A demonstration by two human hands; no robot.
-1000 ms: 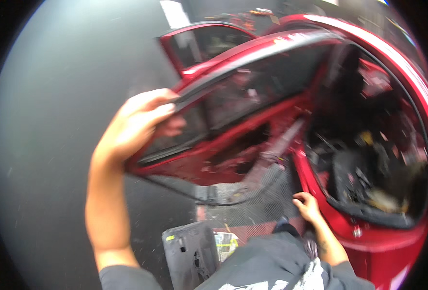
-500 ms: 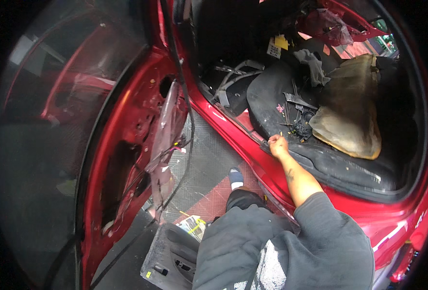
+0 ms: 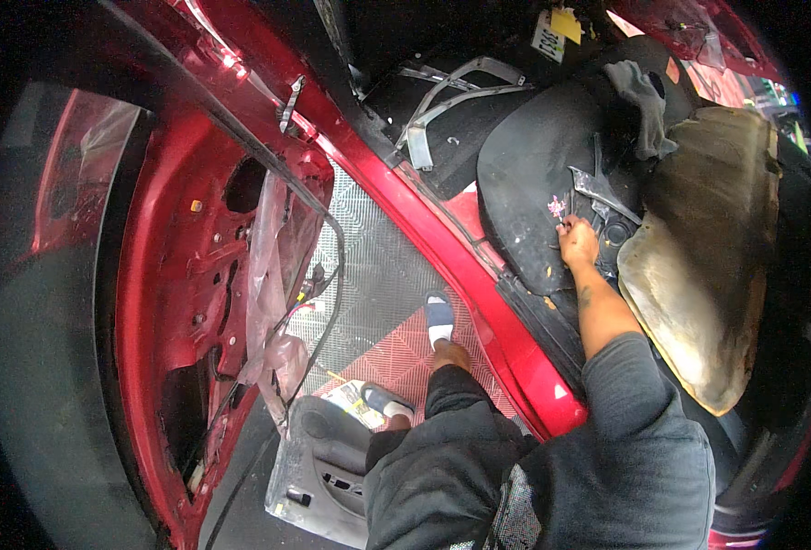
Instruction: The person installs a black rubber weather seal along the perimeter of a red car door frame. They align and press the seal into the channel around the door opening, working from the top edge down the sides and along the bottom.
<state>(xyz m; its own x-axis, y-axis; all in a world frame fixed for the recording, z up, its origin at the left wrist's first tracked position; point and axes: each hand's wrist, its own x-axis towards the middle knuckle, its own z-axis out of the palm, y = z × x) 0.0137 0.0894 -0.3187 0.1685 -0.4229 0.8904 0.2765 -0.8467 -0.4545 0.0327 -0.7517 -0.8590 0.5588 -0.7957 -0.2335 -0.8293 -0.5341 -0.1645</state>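
My right hand (image 3: 579,244) reaches over the black car seat (image 3: 518,156), its fingers drawn together in a pinch; whatever they hold is too small to make out. Right by the fingertips lies a little heap of pink and white bits (image 3: 557,207). Close beyond the hand are a grey angular trim piece (image 3: 605,194) and a round black part (image 3: 617,231), with further dark pieces partly hidden by the hand. A worn tan foam-backed panel (image 3: 699,266) leans to the right of my forearm. My left hand is outside the picture.
The red door sill (image 3: 442,261) runs between me and the seat. On the left the stripped red door (image 3: 181,275) stands open, with loose plastic film (image 3: 273,266) and a hanging black cable (image 3: 339,252). A grey door panel (image 3: 318,458) is by my feet. Grey frame pieces (image 3: 419,119) lie inside the car.
My right hand has moved farther in over the seat, from its near edge to the pink bits. My body has leaned closer to the car, and the view has shifted.
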